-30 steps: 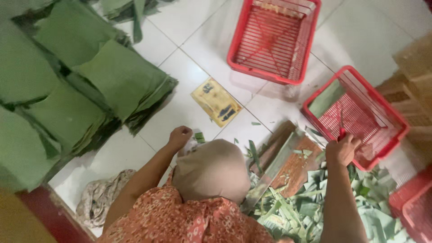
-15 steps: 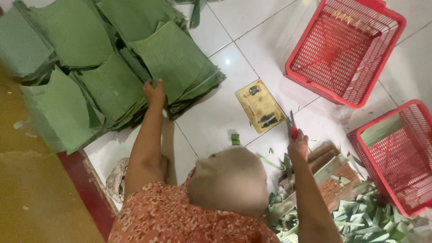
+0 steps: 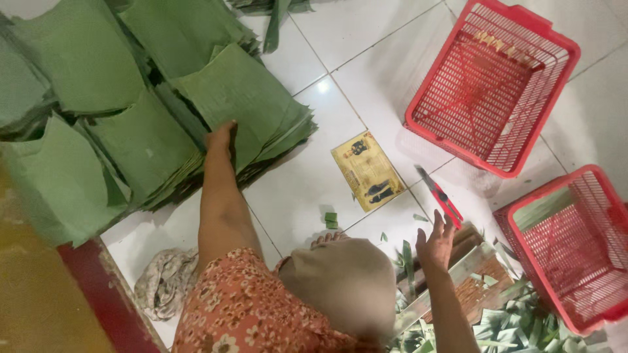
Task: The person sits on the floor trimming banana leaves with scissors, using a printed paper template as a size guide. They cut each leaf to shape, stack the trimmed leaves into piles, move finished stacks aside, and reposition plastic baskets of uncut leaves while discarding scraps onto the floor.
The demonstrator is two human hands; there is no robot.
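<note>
Left hand (image 3: 221, 138) is stretched far out, fingers laid flat on a stack of cut green leaves (image 3: 245, 108), gripping nothing. More leaf stacks (image 3: 78, 59) overlap alongside it on the white tile floor (image 3: 366, 59), all within arm's reach.

Yellow packet (image 3: 366, 170) lies flat on the tiles, apart from the stacks.

Right hand (image 3: 435, 243) holds red-handled scissors (image 3: 439, 196) loosely, blade pointing away, fingers partly spread. Wooden board (image 3: 471, 287) and leaf scraps (image 3: 517, 323) sit below it.

Upper red basket (image 3: 556, 46) appears nearly empty. Lower red basket (image 3: 592, 176) holds a green strip by its near wall.
</note>
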